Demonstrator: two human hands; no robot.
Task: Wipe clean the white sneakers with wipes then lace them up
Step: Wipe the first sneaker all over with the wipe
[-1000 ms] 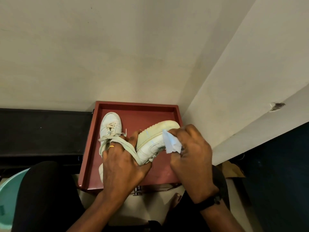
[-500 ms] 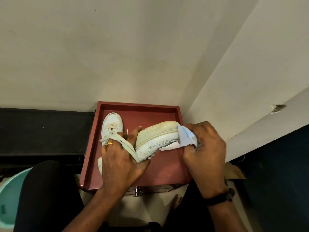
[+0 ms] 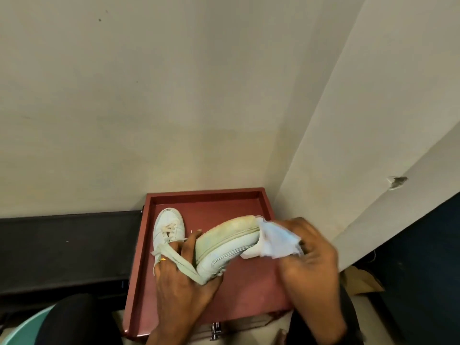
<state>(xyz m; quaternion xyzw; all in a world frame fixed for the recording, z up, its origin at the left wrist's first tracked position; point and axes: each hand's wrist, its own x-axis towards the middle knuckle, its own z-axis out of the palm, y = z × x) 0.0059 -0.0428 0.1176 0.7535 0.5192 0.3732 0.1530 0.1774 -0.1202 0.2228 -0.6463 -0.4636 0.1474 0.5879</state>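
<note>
The white sneaker (image 3: 224,247) I am cleaning is over the middle of the red table (image 3: 206,194), turned on its side with its yellowed sole facing up and away from me and its toe pointing right. I cannot tell whether it touches the table top or is held just above it. My left hand (image 3: 179,282) grips its heel end, thumb under the upper and fingers curled behind the sole. A flat pale lace (image 3: 179,261) runs across those fingers, beside a gold ring (image 3: 163,259).

My right hand (image 3: 311,265) is blurred, but its fingers are curled round a crumpled white wipe (image 3: 276,242), which is pressed against the toe of the sneaker and wraps over its tip.

The second sneaker (image 3: 168,226) lies on the table to the left, sole down, toe pointing away from me, with its laces in place and its heel hidden behind my left hand.

The table has a raised rim and stands in a corner of pale walls. A black ledge (image 3: 69,245) runs along the left, and a teal basin (image 3: 20,327) shows at the lower left beside my dark-clad leg (image 3: 74,319).
</note>
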